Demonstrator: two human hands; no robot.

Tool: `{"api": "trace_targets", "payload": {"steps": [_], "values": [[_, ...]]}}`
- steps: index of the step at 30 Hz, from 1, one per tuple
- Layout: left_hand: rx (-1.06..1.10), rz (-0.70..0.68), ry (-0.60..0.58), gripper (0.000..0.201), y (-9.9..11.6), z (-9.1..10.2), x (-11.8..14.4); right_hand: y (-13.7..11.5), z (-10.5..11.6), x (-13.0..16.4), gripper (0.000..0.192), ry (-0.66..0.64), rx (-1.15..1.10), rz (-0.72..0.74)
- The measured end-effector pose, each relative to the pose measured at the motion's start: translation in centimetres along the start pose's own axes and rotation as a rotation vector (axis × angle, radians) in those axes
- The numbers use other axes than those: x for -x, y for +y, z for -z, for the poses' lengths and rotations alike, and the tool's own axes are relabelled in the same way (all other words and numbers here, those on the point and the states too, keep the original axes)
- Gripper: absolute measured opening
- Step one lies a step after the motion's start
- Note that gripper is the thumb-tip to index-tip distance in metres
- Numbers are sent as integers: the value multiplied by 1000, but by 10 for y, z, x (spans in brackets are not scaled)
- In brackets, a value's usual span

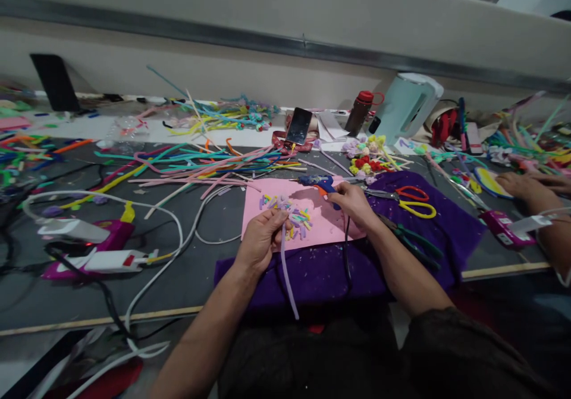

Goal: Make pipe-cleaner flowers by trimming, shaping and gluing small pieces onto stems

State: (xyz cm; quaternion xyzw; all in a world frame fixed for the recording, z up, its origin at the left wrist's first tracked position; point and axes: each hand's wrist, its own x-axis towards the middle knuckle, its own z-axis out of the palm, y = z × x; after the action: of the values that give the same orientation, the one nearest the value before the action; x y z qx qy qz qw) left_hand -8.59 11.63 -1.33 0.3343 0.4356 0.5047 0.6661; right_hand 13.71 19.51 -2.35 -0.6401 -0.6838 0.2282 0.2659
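My left hand (263, 238) grips a lilac pipe cleaner (288, 274) whose long end hangs down toward my lap. My right hand (354, 203) is closed around the handle of a blue glue gun (319, 182), its nozzle pointing left over a pink felt sheet (328, 220). Several short cut pipe-cleaner pieces (298, 214) in mixed colours lie on the pink sheet between my hands. The pink sheet rests on a purple felt cloth (321, 277).
Red and yellow scissors (417, 203) and green pliers (413, 241) lie on the purple cloth. A heap of long pipe cleaners (200, 161), a phone (298, 126), a bottle (359, 113), a kettle (408, 110) and pink glue guns (89, 247) surround me. Another person's hand (524, 185) rests at right.
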Motion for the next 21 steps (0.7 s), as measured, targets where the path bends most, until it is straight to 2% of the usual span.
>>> {"api": "trace_targets", "payload": {"steps": [3,7,9,11,15,17,21], "values": [[-1,-1,4,26,0,0,1,-4,0,3,18,128,-300,20],[22,15,18,27,2,0,1,-19,9,11,21,406,-503,168],[39,4,32,26,4,-1,1,-27,14,17,21,428,-611,210],[46,0,45,26,5,-1,1,-32,18,23,19,329,-737,180],[43,28,70,28,7,-1,3,-38,17,32,19,5,-971,38],[46,18,93,29,7,0,4,-42,16,37,19,-93,-1055,-9],[55,-29,131,31,8,1,4,-55,20,51,35,-298,-1143,13]]}}
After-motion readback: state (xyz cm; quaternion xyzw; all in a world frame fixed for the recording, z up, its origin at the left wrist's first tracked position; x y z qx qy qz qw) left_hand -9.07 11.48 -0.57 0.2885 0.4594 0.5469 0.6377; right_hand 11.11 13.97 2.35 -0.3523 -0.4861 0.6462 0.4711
